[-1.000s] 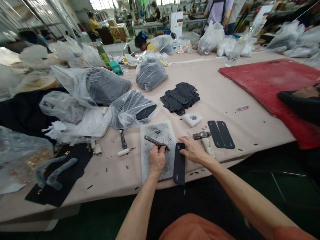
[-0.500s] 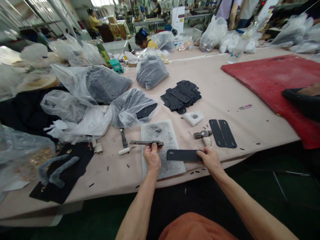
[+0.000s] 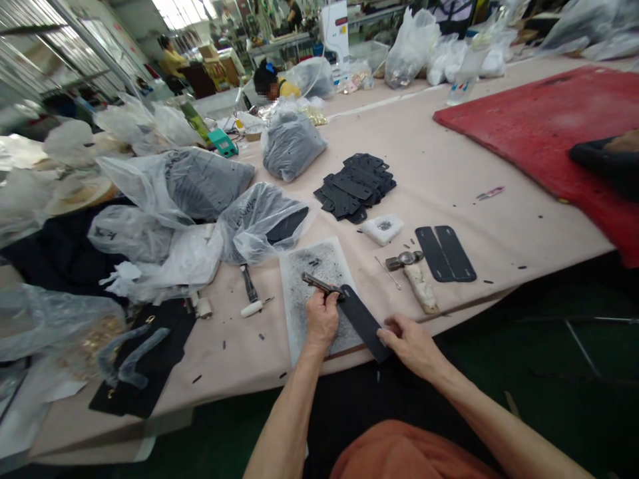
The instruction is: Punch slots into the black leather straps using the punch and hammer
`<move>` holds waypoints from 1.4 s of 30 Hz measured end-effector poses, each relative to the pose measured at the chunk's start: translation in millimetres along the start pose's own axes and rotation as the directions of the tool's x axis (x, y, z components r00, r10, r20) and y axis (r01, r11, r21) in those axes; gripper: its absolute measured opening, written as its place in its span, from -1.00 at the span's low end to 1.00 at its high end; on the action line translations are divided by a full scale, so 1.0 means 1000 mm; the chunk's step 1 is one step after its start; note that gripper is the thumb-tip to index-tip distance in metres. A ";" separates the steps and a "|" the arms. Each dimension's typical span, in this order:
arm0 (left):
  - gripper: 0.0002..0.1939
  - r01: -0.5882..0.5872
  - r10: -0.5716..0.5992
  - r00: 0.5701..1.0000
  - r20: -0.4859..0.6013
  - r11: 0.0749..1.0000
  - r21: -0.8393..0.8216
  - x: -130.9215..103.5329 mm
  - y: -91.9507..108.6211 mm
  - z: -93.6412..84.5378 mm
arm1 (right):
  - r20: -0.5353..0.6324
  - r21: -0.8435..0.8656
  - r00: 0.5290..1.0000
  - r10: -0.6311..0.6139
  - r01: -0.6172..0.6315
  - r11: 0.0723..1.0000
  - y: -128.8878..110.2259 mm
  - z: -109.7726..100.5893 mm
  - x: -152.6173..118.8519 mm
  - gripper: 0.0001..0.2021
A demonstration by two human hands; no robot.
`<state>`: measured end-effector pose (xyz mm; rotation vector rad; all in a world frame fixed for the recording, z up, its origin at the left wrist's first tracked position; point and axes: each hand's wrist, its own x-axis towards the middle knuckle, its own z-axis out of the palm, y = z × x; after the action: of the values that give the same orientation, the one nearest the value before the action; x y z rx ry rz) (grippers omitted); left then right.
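Note:
My left hand (image 3: 323, 318) is closed around a metal punch (image 3: 315, 282), a slim steel tool slanting across the white board (image 3: 294, 286). The punch's right end meets the slotted end of a black rectangular strip (image 3: 363, 324). My right hand (image 3: 412, 342) pinches the near end of this strip between thumb and fingers, at the table's front edge. The strip lies diagonally, partly over the board, which is speckled with black bits. To the right are a hammer (image 3: 418, 283) with a wrapped handle and two black strips (image 3: 446, 254) side by side.
A heap of black strips (image 3: 355, 187) lies beyond a small white block (image 3: 382, 229). Plastic bags (image 3: 264, 216) crowd the left side. A white-handled tool (image 3: 251, 309) is left of the board. A red mat (image 3: 544, 126) covers the right; pink snips (image 3: 490, 193) lie before it.
The strip has turned from level to diagonal, its near end swinging toward me with my right hand. The punch has tilted, and its right end now meets the strip. The camera view has shifted.

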<state>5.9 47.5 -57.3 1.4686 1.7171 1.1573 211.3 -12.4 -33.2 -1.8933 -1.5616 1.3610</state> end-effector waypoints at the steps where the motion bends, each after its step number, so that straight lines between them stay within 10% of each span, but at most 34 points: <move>1: -0.83 -0.005 0.005 1.000 0.005 1.000 0.007 0.001 0.000 0.000 | -0.037 -0.021 0.997 -0.063 0.062 0.998 -0.002 0.000 0.007 -0.68; 19: -0.82 -0.112 0.110 0.990 0.086 0.994 0.017 0.013 0.010 0.012 | -0.028 -0.395 0.932 -0.362 0.323 0.860 -0.007 0.032 0.042 -0.47; 28: -0.85 -0.120 0.119 0.986 0.113 0.993 -0.004 0.013 0.007 0.010 | -0.219 -0.388 0.874 -0.433 0.330 0.861 -0.006 0.049 0.037 -0.56; 42: -0.84 -0.174 0.157 0.977 0.146 0.978 0.114 0.012 0.006 0.012 | -0.204 -0.365 0.878 -0.434 0.343 0.866 -0.007 0.045 0.040 -0.58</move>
<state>16.0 61.9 -55.9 1.7547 1.6241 1.0206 167.8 11.7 -68.4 -1.7036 -1.9644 0.6639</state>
